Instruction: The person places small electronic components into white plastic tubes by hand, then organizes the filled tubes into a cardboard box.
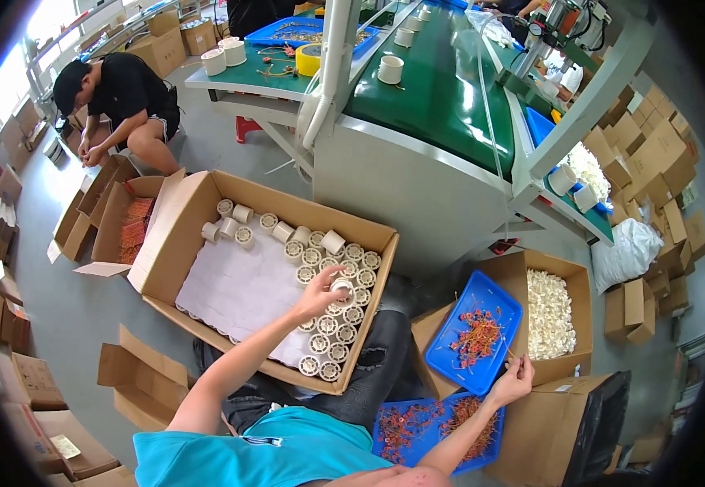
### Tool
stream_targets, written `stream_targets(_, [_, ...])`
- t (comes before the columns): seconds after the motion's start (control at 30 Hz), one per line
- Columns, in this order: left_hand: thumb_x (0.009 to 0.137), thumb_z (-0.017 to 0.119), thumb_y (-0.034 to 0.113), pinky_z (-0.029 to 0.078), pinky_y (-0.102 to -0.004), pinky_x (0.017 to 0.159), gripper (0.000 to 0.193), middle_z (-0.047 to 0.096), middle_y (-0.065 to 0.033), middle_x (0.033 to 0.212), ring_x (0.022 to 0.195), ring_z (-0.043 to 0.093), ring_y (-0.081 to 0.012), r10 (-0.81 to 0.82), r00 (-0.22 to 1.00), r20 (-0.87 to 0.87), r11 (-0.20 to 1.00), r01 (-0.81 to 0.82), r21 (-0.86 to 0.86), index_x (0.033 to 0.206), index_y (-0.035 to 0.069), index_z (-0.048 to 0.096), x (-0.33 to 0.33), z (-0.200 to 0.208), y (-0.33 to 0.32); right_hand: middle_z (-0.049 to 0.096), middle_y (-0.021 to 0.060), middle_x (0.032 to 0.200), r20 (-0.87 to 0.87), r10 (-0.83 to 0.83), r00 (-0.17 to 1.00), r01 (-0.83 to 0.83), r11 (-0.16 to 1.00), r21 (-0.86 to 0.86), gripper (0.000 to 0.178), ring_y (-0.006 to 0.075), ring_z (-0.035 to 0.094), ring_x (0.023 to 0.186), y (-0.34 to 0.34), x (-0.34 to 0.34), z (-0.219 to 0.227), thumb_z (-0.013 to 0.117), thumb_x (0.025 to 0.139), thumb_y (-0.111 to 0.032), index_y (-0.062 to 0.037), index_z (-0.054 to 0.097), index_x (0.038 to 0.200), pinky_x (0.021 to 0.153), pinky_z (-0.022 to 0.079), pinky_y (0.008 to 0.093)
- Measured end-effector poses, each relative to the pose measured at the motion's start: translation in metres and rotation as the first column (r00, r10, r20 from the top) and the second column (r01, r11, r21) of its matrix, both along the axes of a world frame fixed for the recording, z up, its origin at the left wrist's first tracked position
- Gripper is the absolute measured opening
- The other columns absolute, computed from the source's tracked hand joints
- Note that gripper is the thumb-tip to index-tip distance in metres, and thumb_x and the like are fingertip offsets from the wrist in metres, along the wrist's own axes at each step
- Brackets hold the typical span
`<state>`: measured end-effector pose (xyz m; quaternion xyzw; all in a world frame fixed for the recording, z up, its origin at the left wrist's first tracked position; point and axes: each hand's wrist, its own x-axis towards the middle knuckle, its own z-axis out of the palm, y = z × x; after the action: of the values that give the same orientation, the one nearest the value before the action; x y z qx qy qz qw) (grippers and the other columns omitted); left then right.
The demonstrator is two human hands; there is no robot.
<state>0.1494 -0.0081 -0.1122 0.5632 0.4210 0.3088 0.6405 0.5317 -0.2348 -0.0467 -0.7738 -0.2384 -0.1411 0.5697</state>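
My left hand (pixel 317 299) reaches over a large open cardboard box (pixel 160 272), thumb and fingers curled round a white plastic cylinder (pixel 341 287). Below it, several similar cylinders (pixel 327 325) stand in rows along the box's right side; a few more are at its far end, some on their sides. A white sheet (pixel 235 288) lies under them. At the lower right edge of a blue tray (pixel 445 345), my right hand (pixel 516 381) is closed in a pinch on what looks like a thin wire (pixel 511 355). Small red wired parts (pixel 476 337) are heaped in that tray.
A carton of small white parts (pixel 550 315) stands right of the tray. Another blue tray (pixel 429 402) with red parts is beside my lap. Ahead runs a green conveyor belt (pixel 429 105) with a metal frame. A person (pixel 129 101) crouches at the far left.
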Motion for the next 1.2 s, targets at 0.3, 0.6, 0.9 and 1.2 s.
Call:
stream_targets(0.3, [0.088,0.069,0.033,0.054,-0.0308,0.075,0.056,0.057,-0.0166,0.13,0.092,0.064,-0.0223,0.135,0.816,0.561,0.959,0.034,-0.281,0.131,0.003,0.049,-0.048,0.057,-0.09,0.067,0.0181,0.108,-0.722,0.686,0.096,-0.544,0.643,0.539,0.034,0.0234,0.07,0.085,0.066,-0.187,-0.004,0.063,0.09,0.002,0.0112,0.058,0.121,0.077,0.058,0.0308])
stream_targets(0.6, [0.064,0.085,0.022,0.044,-0.0403,0.098,0.048,0.052,-0.0195,0.131,0.117,0.054,-0.0278,-0.012,0.99,-0.143,0.766,0.1,0.635,0.098,0.003,0.058,-0.069,0.154,-0.099,0.067,0.0204,0.108,-0.633,0.733,-0.248,-0.793,0.222,0.567,0.03,0.0263,0.071,0.092,0.094,-0.237,0.049,0.062,0.088,0.005,0.011,0.061,0.118,0.08,0.06,0.0338])
stream_targets(0.9, [0.067,0.086,0.017,0.053,-0.0313,0.079,0.047,0.071,-0.0061,0.092,0.087,0.067,-0.0148,-0.285,0.954,0.093,0.956,0.276,0.104,0.1,0.004,0.054,-0.074,0.14,-0.108,0.064,0.0158,0.109,-0.574,0.819,0.003,-0.847,0.306,0.434,0.023,0.0243,0.07,0.089,0.077,-0.242,0.035,0.062,0.087,0.009,0.0103,0.065,0.11,0.079,0.059,0.0319])
stream_targets(1.2, [0.066,0.086,0.016,0.053,-0.0357,0.084,0.048,0.068,-0.0118,0.105,0.098,0.067,-0.0226,-0.216,0.954,-0.208,0.9,0.277,0.335,0.102,0.005,0.055,-0.073,0.146,-0.104,0.064,0.0119,0.106,-0.521,0.847,0.101,-0.858,0.34,0.386,0.019,0.0162,0.068,0.088,0.075,-0.238,0.028,0.065,0.085,0.01,0.008,0.069,0.104,0.076,0.056,0.0247])
